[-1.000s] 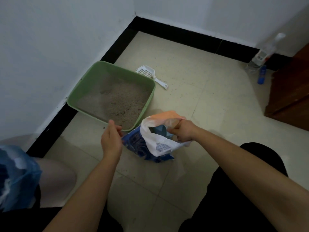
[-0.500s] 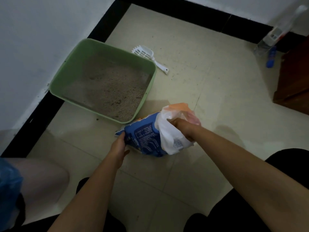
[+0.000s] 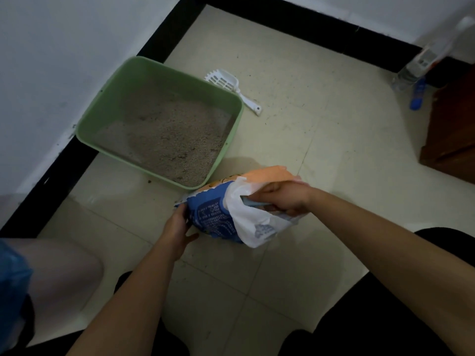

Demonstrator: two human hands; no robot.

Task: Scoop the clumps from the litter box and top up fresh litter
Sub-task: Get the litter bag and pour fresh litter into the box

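1 bag (image 3: 213, 218) grasped by left grip (image 3: 175, 227), right grip (image 3: 285, 196); 1 litter box (image 3: 230, 136); 1 scoop (image 3: 226, 80)

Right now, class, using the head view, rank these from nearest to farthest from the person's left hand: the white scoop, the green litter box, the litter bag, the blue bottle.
1. litter bag, gripped by the left hand itself.
2. green litter box, just ahead and to the left.
3. white scoop, lying beyond the box's far right corner.
4. blue bottle, far off to the right.
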